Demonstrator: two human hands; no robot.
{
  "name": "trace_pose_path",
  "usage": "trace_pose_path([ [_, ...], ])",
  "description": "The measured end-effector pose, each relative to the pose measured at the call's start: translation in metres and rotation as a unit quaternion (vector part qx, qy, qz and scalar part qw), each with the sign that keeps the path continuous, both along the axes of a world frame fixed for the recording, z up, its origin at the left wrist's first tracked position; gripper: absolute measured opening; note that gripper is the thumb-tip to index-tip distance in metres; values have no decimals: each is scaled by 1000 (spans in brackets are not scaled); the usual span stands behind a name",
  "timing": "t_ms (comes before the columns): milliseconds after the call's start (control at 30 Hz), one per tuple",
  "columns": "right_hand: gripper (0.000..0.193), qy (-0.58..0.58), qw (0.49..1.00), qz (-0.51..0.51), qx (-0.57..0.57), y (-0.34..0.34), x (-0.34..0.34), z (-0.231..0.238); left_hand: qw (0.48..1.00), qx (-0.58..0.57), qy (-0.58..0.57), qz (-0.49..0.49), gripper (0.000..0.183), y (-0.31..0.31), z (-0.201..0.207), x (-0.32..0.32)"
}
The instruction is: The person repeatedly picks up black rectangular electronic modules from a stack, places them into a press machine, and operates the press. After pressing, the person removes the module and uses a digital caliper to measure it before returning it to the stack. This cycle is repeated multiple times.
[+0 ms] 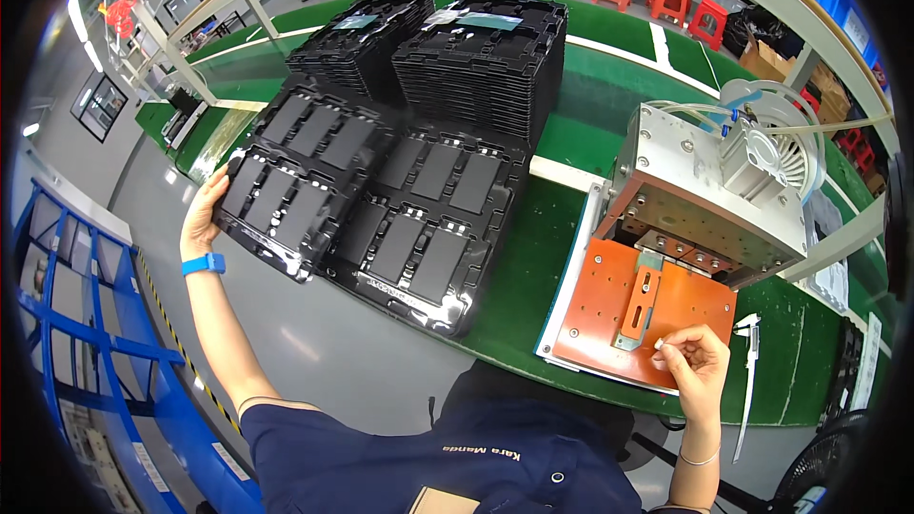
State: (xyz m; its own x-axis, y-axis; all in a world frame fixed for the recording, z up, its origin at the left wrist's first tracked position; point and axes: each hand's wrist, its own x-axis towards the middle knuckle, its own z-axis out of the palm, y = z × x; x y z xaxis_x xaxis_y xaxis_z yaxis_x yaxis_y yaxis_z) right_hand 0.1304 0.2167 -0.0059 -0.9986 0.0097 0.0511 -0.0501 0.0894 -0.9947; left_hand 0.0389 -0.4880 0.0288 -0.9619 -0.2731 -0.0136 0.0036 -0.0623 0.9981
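At the left, my left hand (203, 214) grips the outer edge of a black plastic tray (303, 260), its fingertips partly hidden at the rim. This tray sits tilted, overlapping a second black tray (447, 322). Both hold flat dark rectangular pieces in rows, such as one dark piece (439, 264). On the right, my right hand (697, 366) pinches a small white piece (659, 345) between thumb and fingers. It hovers by the near edge of an orange fixture plate (600, 328), beside a slotted orange bar (641, 300) on that plate.
A metal press (705, 195) with a pneumatic cylinder stands over the plate's far side. Calipers (749, 362) lie right of it on the green bench (533, 300). Stacked black trays (481, 71) rise behind. A blue rack (105, 343) stands at lower left.
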Motion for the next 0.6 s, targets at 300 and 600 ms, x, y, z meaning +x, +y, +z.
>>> trace_pose_path([
  [300,7,2,1000,-24,3,-3,0,0,963,-214,-147,72,48,-81,-48,-27],
  [600,7,-7,999,-35,35,-6,0,3,941,-304,-126,79,48,-63,-89,-47],
])
